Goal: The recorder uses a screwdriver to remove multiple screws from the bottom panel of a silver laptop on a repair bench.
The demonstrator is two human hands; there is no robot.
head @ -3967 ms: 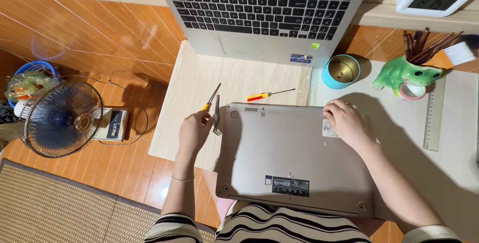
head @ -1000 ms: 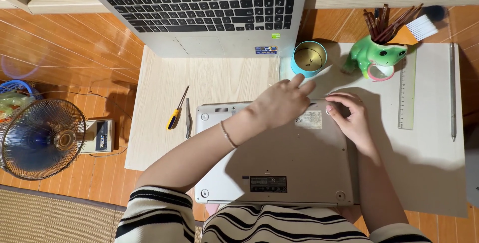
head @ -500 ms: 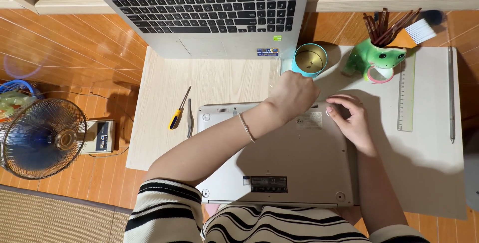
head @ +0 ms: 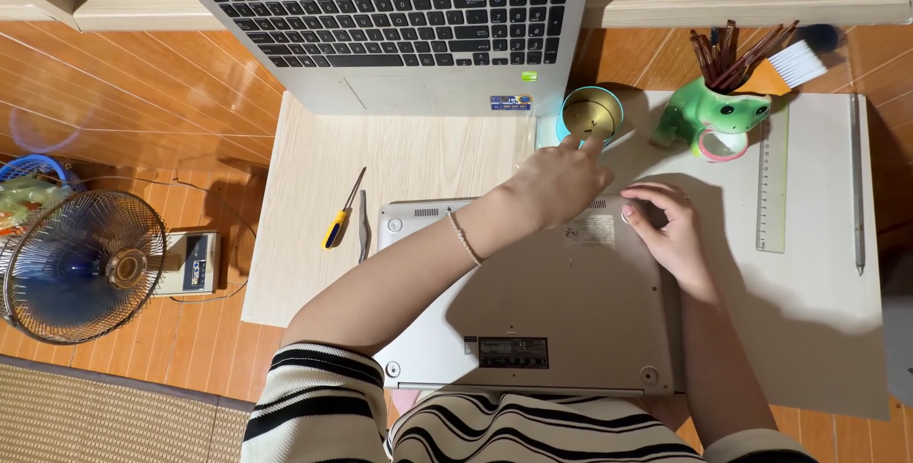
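Note:
A silver laptop [head: 561, 330] lies upside down on the table in front of me. My left hand [head: 561, 178] reaches across its far edge, and its fingertips touch the rim of a small round blue tin [head: 590, 113]. Whether anything small sits between those fingers is hidden. My right hand [head: 670, 230] rests on the laptop's far right corner with its fingers curled and thumb and forefinger pinched together. A yellow-handled screwdriver [head: 340, 211] and tweezers [head: 363, 227] lie left of the laptop, away from both hands.
An open laptop [head: 399, 26] stands behind. A green frog-shaped holder [head: 713, 111] with brushes, a ruler [head: 772, 178] and a pen [head: 856, 187] sit on the white mat [head: 827, 311] at right. A fan [head: 76, 263] stands on the floor at left.
My left hand left the screwdriver at the laptop's left, crossed over to the right and now touches the blue tin. My right hand stayed on the laptop's corner.

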